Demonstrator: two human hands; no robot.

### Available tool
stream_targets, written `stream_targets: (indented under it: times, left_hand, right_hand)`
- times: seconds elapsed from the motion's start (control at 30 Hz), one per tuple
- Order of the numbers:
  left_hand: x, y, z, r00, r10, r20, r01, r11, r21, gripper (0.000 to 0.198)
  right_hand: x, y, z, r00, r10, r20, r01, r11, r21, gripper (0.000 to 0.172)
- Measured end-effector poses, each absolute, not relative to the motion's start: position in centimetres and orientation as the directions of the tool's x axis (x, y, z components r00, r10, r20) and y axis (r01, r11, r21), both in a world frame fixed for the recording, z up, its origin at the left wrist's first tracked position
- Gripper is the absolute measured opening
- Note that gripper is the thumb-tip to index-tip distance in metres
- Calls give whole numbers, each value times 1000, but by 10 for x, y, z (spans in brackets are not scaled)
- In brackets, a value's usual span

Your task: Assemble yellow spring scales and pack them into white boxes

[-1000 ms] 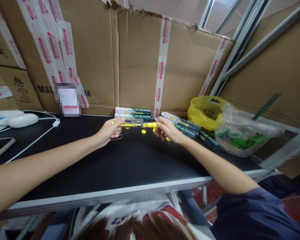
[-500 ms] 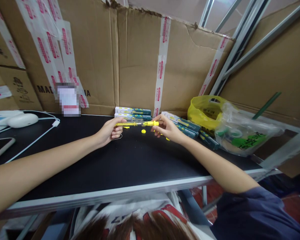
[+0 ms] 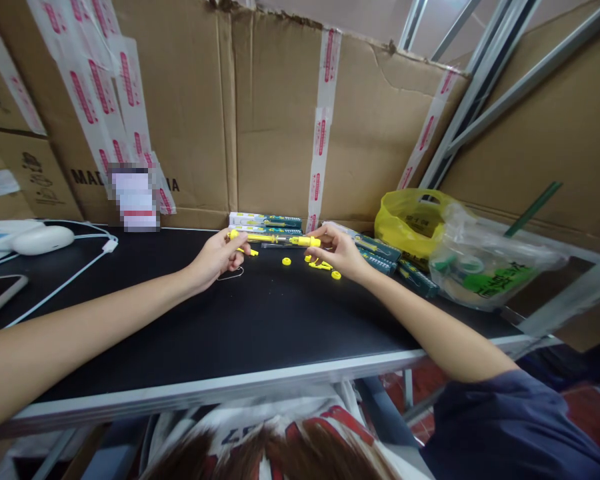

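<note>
Tool [image 3: 267, 237], long and yellow, held up between two hands

It is up above the back part of the black table [image 3: 260, 320], just in front of the boxes. The left hand [image 3: 214, 260] is closed around one end, with its thumb lying along the side. The right hand [image 3: 344, 255] pinches the other end with its thumb and fingertips.

Half a second ago the tool was a bit lower in view, and a shiny bit of metal showed near its middle. Now that part looks dark and see-through; I can't tell if the pieces are pushed together. A yellow tip now peeks out at the left hand, where it was hidden.

The right hand has gone up a little too, so more small yellow pieces [image 3: 336, 275] show on the table under it. A little yellow ring [image 3: 287, 261] lies between the hands, just where it was. One more yellow bit [image 3: 254, 253] is close by the left fingers.

Behind the tool are flat green and white boxes [image 3: 283, 221], with more boxes [image 3: 380, 250] past the right hand. Next comes a yellow bag [image 3: 413, 223], then a clear bag [image 3: 480, 280] with a green straw [image 3: 534, 209]. Far to the left are a white cord [image 3: 63, 287] and part of a phone [image 3: 0, 297].
</note>
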State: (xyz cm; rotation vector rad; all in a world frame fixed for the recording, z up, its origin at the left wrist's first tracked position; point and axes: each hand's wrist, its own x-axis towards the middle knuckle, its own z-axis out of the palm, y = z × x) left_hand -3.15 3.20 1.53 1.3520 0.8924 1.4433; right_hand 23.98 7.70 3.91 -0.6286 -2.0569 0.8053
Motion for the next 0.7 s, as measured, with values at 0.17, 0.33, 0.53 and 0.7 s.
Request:
stream_targets:
  times: [0.17,0.33,0.53,0.7]
  left_hand:
    - [-32,32,15,3,922,388,-7,-388,922,41]
    - [-30,32,15,-9,893,450,45,-449,893,37]
    - [-29,27,18,2,889,459,69,-458,886,32]
    - [-30,29,13,20,886,464,89,-464,881,31]
  right_hand:
    - [240,79,38,-519,658,545,165,703,-692,37]
    - [237,75,41,-512,701,496,126,633,-764,37]
    - [237,74,40,-522,717,462,129,601,-788,39]
    - [239,77,37,-498,693,522,177,670,-721,38]
